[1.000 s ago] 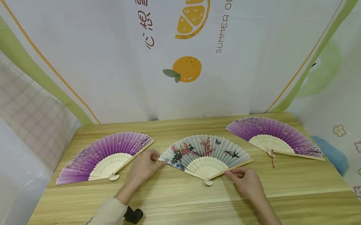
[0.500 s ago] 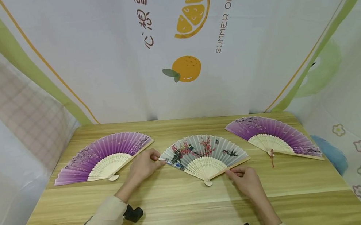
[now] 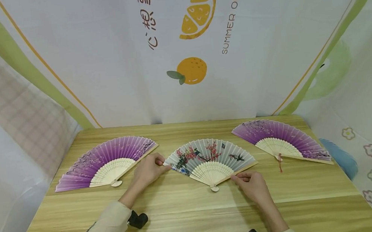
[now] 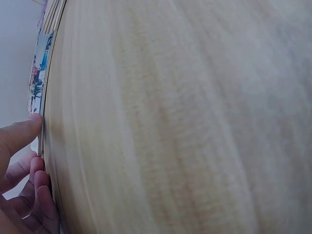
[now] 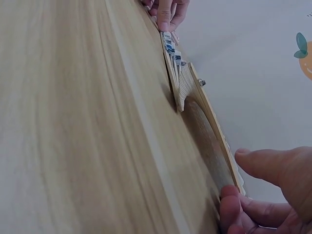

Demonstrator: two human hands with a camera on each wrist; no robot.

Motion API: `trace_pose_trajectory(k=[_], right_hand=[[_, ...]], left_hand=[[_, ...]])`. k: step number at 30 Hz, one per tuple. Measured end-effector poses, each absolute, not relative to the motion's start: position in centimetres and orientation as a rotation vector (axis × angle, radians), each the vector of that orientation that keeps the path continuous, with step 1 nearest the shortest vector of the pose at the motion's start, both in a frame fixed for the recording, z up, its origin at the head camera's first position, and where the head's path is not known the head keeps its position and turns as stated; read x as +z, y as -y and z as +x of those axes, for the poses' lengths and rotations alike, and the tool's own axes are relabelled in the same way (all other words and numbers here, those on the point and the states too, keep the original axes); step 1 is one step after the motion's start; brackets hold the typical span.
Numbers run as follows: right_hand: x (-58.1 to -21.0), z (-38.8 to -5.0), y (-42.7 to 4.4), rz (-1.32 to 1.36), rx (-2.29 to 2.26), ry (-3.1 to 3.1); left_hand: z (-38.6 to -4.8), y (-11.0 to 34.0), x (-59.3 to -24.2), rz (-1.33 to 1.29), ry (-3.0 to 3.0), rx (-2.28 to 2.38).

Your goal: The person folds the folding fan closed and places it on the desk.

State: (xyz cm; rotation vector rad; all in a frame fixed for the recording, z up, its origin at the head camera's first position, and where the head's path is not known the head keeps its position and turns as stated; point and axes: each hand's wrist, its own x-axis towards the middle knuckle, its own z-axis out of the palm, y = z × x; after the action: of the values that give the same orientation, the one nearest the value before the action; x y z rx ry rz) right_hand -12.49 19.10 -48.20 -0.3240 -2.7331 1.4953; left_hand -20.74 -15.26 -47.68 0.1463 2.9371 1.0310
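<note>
One wood-grained tabletop (image 3: 190, 221) stood before white fabric (image 3: 118, 89) printed with oranges. Across its middle spread a grey fan (image 3: 210, 153), pleated and flower-patterned above pierced cream ribs, between two purple fans (image 3: 118, 149) (image 3: 272, 131). The left hand (image 3: 147, 170) pinched its left corner; the right hand (image 3: 254, 187) held its right edge between thumb and fingers.

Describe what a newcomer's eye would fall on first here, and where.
Probably the grey floral fan, spread open near the middle of the wooden table, between the left hand and right hand. Next, the left purple fan and right purple fan, open on either side. Behind, the printed orange stands out on white cloth.
</note>
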Motion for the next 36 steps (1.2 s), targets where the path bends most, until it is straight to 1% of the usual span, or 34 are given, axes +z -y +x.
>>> trace_pose_trajectory(k=[12,26,36], right_hand=[[-48.4,-12.6,-18.3,-0.392,1.575,2.68],[-48.4,-12.8,-17.6,-0.441,1.397,2.745],[-48.2,-12.7,-17.0,-0.536,1.301,2.762]], left_hand=[[-20.8,15.2,-47.8,0.139,-2.93,1.02],[-20.7,15.4,-47.6,0.171,-2.933,1.028],[-20.7,15.4,-47.6,0.193,-2.934,1.033]])
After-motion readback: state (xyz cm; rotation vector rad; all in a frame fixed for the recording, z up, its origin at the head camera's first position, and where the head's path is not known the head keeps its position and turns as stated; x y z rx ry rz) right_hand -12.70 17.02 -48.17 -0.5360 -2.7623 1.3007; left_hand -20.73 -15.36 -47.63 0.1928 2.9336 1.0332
